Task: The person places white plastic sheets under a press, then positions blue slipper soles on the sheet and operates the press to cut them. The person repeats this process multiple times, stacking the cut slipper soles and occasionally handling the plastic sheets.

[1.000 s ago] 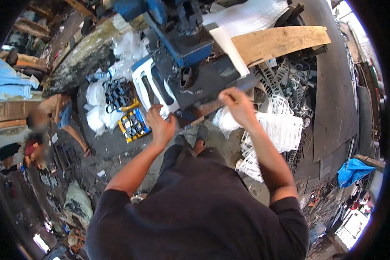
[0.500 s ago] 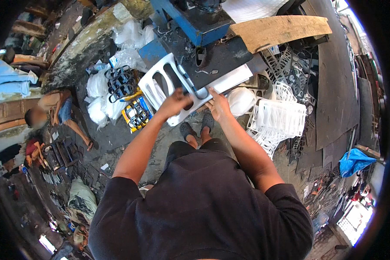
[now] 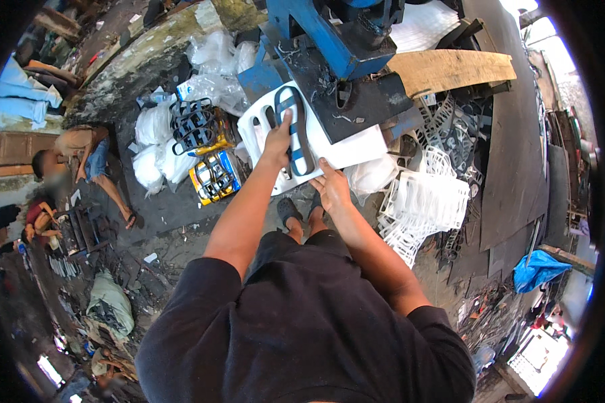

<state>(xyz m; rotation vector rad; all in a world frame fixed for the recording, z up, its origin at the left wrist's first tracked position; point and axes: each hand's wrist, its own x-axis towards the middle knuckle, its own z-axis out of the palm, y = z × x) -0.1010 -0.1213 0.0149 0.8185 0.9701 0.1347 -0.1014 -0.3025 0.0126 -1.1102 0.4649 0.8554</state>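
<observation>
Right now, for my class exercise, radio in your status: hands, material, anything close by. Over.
Left hand on sole-shaped frame. Right hand at near edge of white sheet. Frame over sheet. Blue press close beyond.

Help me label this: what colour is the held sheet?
The sheet is white, clearest in the head view.

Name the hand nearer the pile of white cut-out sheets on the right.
Right: the right hand is left of that white pile; the left hand is farther left and farther forward.
</observation>
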